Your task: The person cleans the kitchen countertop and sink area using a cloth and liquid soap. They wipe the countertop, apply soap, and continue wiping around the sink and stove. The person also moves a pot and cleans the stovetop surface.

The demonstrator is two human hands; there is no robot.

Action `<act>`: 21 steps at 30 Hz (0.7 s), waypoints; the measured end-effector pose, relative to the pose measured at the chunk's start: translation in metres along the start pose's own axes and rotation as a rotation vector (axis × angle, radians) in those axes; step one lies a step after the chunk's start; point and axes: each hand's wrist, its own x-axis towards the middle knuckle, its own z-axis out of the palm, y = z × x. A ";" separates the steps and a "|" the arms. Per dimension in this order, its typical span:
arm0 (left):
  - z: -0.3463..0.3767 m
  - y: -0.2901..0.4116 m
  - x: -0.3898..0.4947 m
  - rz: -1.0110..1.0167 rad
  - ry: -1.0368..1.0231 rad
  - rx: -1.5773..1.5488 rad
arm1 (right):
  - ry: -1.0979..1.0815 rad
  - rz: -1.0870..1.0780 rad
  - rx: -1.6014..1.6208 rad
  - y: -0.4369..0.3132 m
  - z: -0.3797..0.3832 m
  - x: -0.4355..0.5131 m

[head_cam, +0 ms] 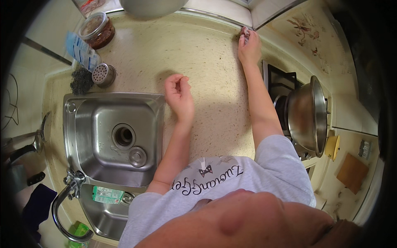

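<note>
My right hand (250, 49) reaches to the far right corner of the speckled countertop (214, 102). Bunched under its fingers is a crumpled cloth (246, 32), pinkish and grey, pressed near the base of the wall. My left hand (180, 94) is loosely curled over the counter, beside the right rim of the stainless steel sink (116, 105). Nothing shows between its fingers, though the inside of the curl is partly dark.
At the back left stand a lidded glass jar (97, 31), a blue-and-white packet (83, 52), a perforated metal holder (104, 75) and a dark scouring pad (81, 81). A large steel bowl (305, 116) sits on the gas stove (280, 74). A faucet (69, 186) curves over the sink's left side.
</note>
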 end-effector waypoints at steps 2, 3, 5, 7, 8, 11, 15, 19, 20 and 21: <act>0.001 0.000 0.000 -0.004 0.005 -0.026 | -0.117 0.174 0.073 -0.004 -0.003 0.007; 0.002 0.001 0.001 0.009 0.007 -0.036 | -0.108 0.199 0.078 -0.008 -0.004 0.014; 0.002 0.001 0.000 -0.014 0.009 -0.026 | -0.159 0.315 0.065 -0.010 -0.007 0.028; 0.002 0.001 -0.001 0.005 0.005 -0.009 | -0.177 0.367 -0.012 -0.010 -0.005 0.036; 0.002 0.001 -0.001 0.006 0.004 0.005 | -0.171 0.372 -0.058 -0.008 -0.002 0.038; 0.000 0.000 -0.001 0.027 -0.014 0.055 | -0.150 0.388 0.029 0.004 0.004 0.040; 0.000 -0.002 -0.001 0.019 -0.003 0.054 | -0.108 0.355 0.092 0.020 0.005 0.040; 0.001 -0.004 -0.001 0.035 0.009 0.046 | -0.132 0.220 -0.017 0.014 0.001 0.041; 0.001 -0.005 -0.001 0.044 0.010 0.048 | -0.163 0.208 -0.048 0.011 0.000 0.042; 0.001 -0.005 -0.001 0.040 0.009 0.046 | -0.183 0.173 -0.073 0.008 -0.001 0.043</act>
